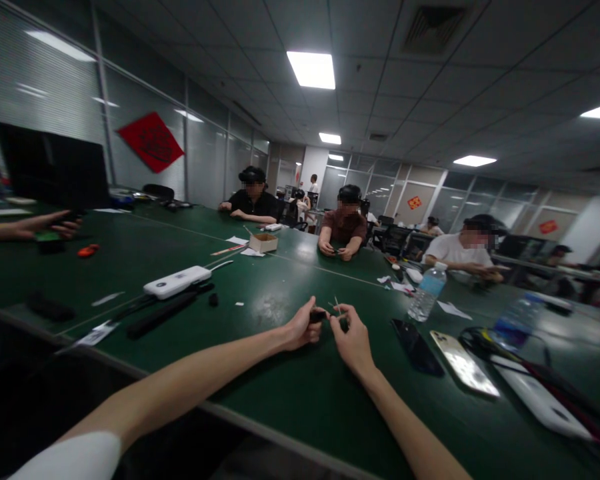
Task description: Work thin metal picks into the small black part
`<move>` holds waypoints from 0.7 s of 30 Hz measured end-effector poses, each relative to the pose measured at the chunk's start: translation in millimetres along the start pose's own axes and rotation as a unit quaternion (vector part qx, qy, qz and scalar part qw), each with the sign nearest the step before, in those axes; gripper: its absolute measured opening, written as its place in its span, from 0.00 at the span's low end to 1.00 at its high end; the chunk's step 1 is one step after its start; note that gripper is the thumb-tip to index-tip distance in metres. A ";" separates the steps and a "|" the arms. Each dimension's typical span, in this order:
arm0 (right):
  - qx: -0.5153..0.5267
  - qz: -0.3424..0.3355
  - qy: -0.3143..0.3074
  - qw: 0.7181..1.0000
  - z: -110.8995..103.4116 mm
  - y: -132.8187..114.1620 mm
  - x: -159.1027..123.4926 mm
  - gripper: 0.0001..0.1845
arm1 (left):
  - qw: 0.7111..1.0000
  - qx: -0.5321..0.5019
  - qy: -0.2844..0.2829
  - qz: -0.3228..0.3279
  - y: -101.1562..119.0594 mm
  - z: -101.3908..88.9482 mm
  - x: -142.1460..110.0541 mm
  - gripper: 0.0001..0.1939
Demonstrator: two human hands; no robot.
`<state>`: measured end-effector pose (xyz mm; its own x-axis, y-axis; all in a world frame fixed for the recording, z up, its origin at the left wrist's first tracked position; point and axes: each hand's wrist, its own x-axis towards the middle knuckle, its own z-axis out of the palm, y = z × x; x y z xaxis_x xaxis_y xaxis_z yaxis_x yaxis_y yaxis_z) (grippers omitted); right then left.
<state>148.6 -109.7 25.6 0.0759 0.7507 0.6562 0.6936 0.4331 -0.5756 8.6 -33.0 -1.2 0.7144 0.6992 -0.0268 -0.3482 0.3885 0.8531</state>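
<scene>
Okay, my left hand [300, 329] and right hand [355, 339] are over the green table [280, 393], near each other. Small dark piece [318, 316] is in my left hand, long axis roughly crosswise, end pointing right, toward the other hand. Left fingers are curled in around it, thumb up. Right thumb and forefinger sit narrow, pinching at a thin pale strip [337, 307] that stands steeply, tip up and leaning a bit left. There's something dark at my right fingers too; too small to tell whether it joins the left piece.

Right side, nearest first: white device [540, 400] among cables, light-backed phone [464, 363], dark phone [417, 347]. Left: black rod [163, 317], white power bank [177, 283] just past it. Further out, a small bottle [430, 293] standing, right, and an open cardboard box [263, 244], left of centre. Far side: person in dark red [343, 228], person in black [255, 205].
</scene>
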 end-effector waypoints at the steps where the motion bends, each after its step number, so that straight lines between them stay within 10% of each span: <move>1: 0.020 0.013 -0.006 1.000 0.6 -0.4 0.2 0.14 | 1.000 0.006 0.002 0.008 -1.1 0.6 0.4 0.28; 21: 0.124 0.061 -0.030 0.990 5.0 -5.4 0.1 0.19 | 0.995 0.095 -0.012 0.036 -5.9 10.1 -0.4 0.25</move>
<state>141.3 -109.5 26.4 0.1004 0.8307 0.5476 0.4847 0.4398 -0.7560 16.5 -41.6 -1.0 0.7075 0.7051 0.0480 -0.2795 0.2167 0.9354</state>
